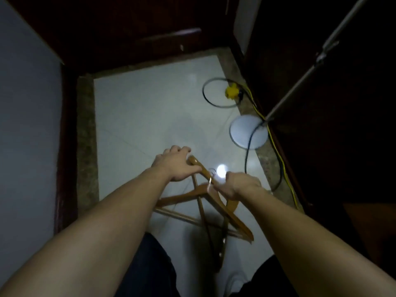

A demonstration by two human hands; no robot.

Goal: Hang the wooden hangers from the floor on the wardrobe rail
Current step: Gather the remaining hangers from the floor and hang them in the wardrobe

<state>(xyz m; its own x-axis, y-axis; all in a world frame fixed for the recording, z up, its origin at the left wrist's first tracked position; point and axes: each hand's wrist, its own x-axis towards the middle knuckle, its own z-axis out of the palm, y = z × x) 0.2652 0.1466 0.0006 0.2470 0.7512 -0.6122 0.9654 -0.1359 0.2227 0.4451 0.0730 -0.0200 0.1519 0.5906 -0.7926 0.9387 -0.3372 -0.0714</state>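
Both forearms are reaching down: left hand [175, 166] and right hand [240, 185] are closing around crossed wooden hangers [222, 206], separating them for lifting

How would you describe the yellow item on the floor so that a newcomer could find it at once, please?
Start at the pale tiled floor and follow its right edge, along the dark wardrobe. Beyond the round white lamp base lies a loop of black cable. The small yellow plug block sits at that loop's right side, the only bright yellow block there.
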